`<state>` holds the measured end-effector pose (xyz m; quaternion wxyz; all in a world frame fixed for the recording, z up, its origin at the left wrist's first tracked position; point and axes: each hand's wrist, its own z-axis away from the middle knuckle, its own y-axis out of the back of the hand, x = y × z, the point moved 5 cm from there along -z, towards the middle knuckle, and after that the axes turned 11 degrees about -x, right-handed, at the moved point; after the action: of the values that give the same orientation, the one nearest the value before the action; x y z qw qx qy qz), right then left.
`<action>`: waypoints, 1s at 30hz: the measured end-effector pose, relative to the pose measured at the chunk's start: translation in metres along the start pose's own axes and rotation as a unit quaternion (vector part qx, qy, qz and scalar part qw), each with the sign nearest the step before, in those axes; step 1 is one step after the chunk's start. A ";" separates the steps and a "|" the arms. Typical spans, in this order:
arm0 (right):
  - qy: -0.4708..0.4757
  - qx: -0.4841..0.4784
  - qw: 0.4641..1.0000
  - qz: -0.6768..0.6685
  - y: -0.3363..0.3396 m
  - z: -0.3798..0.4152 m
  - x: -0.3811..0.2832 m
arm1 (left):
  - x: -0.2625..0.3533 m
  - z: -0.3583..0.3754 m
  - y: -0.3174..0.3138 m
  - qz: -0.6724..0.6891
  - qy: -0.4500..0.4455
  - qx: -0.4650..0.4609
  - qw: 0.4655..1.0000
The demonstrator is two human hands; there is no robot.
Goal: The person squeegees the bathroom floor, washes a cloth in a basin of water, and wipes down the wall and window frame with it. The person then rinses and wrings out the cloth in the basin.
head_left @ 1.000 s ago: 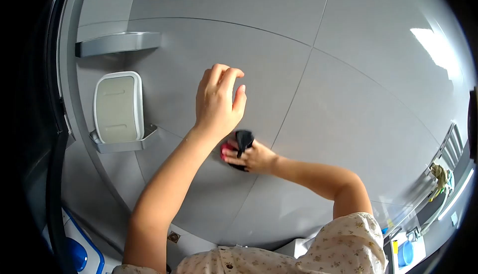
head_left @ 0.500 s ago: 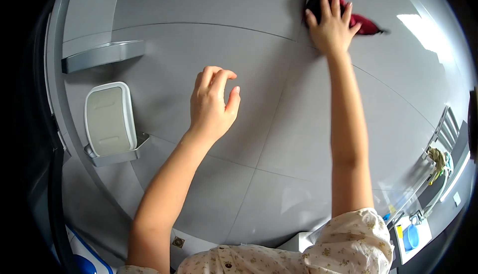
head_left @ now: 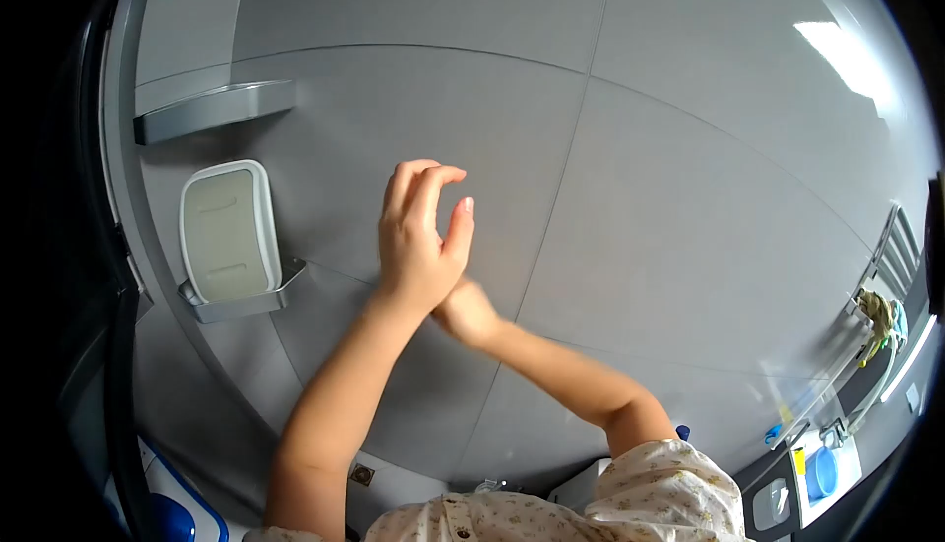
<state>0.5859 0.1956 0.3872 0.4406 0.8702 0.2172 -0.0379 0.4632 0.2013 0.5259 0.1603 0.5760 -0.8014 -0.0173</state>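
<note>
My left hand [head_left: 423,232] is raised before the grey tiled wall [head_left: 669,207]. Its fingers are loosely curled, the thumb stands apart, and nothing is in it. My right hand [head_left: 467,314] crosses to the left and lies behind my left wrist, close to or touching it. Its fingers are hidden by the left forearm, and the hand is slightly blurred. No cloth shows in view now.
On the left are a metal corner shelf [head_left: 217,111] and a lower one [head_left: 241,304] holding a white and beige board [head_left: 221,232]. At right, a towel rack [head_left: 891,256] has cloths hanging [head_left: 874,314]. A blue basin [head_left: 821,471] stands on the washbasin counter. A floor drain [head_left: 361,474] lies below.
My right hand has left the upper wall and come down and left behind my left wrist. The dark red cloth it pressed there is out of sight. My left hand barely moved.
</note>
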 end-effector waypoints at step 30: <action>0.055 0.413 0.790 0.449 0.276 -0.062 -0.064 | 0.065 -0.366 -0.093 -0.287 -0.181 0.002 0.941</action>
<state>0.6340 0.0796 0.6488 -0.0063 0.9694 -0.2106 0.1259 0.6317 0.1676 0.8689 -0.0007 0.7693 -0.6172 -0.1648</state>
